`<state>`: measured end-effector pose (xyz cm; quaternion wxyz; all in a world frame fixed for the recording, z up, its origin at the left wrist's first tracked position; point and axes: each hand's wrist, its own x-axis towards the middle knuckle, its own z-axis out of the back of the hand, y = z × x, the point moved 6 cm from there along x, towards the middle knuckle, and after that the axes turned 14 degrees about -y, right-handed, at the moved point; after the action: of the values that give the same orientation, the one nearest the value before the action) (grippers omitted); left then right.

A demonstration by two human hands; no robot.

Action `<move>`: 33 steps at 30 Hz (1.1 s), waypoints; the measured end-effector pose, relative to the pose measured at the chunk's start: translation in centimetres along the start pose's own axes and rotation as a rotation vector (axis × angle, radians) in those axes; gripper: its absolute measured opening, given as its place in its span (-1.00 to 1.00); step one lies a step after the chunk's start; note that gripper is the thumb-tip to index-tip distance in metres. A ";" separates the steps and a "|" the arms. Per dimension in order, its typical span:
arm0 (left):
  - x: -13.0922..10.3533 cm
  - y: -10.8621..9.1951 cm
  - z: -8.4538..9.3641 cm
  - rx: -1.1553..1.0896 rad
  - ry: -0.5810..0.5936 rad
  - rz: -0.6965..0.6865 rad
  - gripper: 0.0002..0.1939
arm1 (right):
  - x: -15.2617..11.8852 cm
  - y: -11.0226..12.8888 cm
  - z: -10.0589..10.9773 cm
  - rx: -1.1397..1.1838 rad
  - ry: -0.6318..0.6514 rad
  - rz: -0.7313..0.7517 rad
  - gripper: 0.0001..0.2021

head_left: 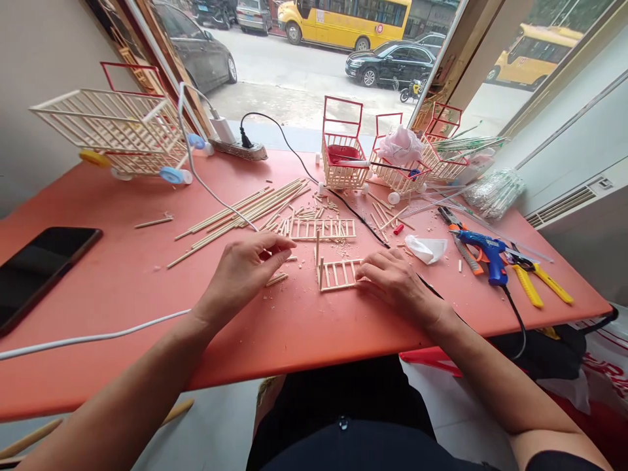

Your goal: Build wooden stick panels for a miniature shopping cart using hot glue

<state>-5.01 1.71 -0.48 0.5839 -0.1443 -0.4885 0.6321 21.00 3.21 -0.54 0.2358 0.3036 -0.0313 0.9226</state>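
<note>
My right hand (pixel 392 281) has its fingers closed on the right end of a small ladder-like frame of wooden sticks (pixel 338 275), which lies flat on the orange table (pixel 275 333). Two short sticks stand upright at that frame's left end. To the left of it, my left hand (pixel 248 265) hovers with thumb and forefinger close together; whatever is between them, if anything, I cannot make out. Short stick pieces (pixel 277 280) lie beneath its fingertips. Just behind is a second ladder-like frame (pixel 324 229), among cut bits and crumbs.
Long wooden sticks (pixel 245 212) lie behind my left hand. Little stick-built shopping carts (pixel 147 131) stand along the window side. A blue glue gun (pixel 483 248), yellow-handled pliers (pixel 540 281) and crumpled tissue (pixel 426 248) lie right. A phone (pixel 44 268) and white cable (pixel 108 335) are left.
</note>
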 end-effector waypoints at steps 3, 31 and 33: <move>-0.2 -0.3 -0.4 0.037 0.026 -0.031 -0.78 | 0.2 0.1 0.4 -0.060 0.028 0.005 -0.86; -1.5 1.0 -2.4 -0.338 0.325 0.503 -0.64 | 1.2 1.3 1.6 -0.194 -0.151 0.144 -0.86; -1.6 1.1 -2.7 -0.368 0.359 0.543 -0.60 | 1.3 1.3 1.7 -0.191 -0.146 0.144 -0.85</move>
<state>-3.19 1.68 -3.25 0.4355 -0.4798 -0.4277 0.6302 20.38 2.25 1.71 0.1938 0.3430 -0.1581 0.9054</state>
